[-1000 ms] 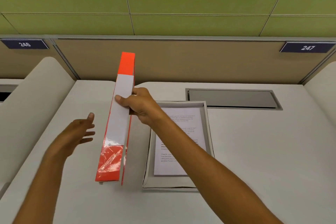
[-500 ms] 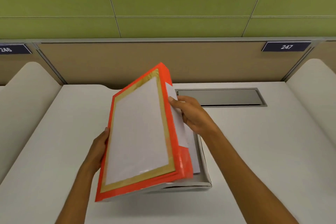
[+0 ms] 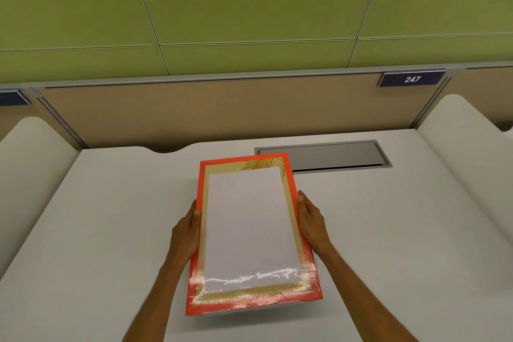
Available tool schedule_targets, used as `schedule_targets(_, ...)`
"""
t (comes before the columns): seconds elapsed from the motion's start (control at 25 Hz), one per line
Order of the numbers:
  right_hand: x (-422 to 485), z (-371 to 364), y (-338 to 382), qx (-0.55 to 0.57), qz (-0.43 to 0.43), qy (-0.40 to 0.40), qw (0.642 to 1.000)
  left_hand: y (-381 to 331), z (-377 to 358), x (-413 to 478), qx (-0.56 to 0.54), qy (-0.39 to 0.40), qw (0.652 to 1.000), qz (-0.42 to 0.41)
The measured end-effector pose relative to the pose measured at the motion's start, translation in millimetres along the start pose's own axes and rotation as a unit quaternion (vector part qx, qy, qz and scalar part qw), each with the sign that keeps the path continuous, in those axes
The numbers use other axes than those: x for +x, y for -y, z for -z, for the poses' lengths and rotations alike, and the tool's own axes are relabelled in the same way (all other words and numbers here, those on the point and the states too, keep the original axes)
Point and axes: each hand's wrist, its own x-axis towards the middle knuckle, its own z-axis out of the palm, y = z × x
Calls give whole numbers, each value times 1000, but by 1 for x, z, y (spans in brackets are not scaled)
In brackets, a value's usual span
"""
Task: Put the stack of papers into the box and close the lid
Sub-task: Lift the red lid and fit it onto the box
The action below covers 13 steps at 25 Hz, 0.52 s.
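I see the orange lid (image 3: 251, 233) lying over the box, which is hidden beneath it on the counter (image 3: 111, 216); the papers are not visible, presumably inside. My left hand (image 3: 186, 233) and right hand (image 3: 312, 219) press flat against the lid's long edges, each grip clamping the lid between them, fingers extended.

Hazards:
- The near end appears raised, a shadow beneath it. If I release now, the lid may sit skewed.
- Uneven downward pressure may jam one rim on the box wall.
- A protruding sheet could be creased.
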Motion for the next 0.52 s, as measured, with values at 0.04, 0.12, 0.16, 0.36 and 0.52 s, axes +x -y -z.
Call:
schedule_targets(0.04,2,-1,-4,0,-2,-3,1000,6,-4,5,2,-2,1000,-5)
schedule_targets(0.12,10,-4,-13,-7,-8,-8,1000,19,-11,14,7,-2,1000,-11)
schedule_targets(0.16,14,-5,-18,-9,-8,-7,1000,23,-14,17,11,-1,1000,-16)
schedule_targets(0.36,26,-12,-43,10,-16,6,1000,32,-22,27,24,-12,999,-29)
schedule_targets(0.52,28,-15,-47,14,-32,15,999,39,-27,31,30,-9,999,-27)
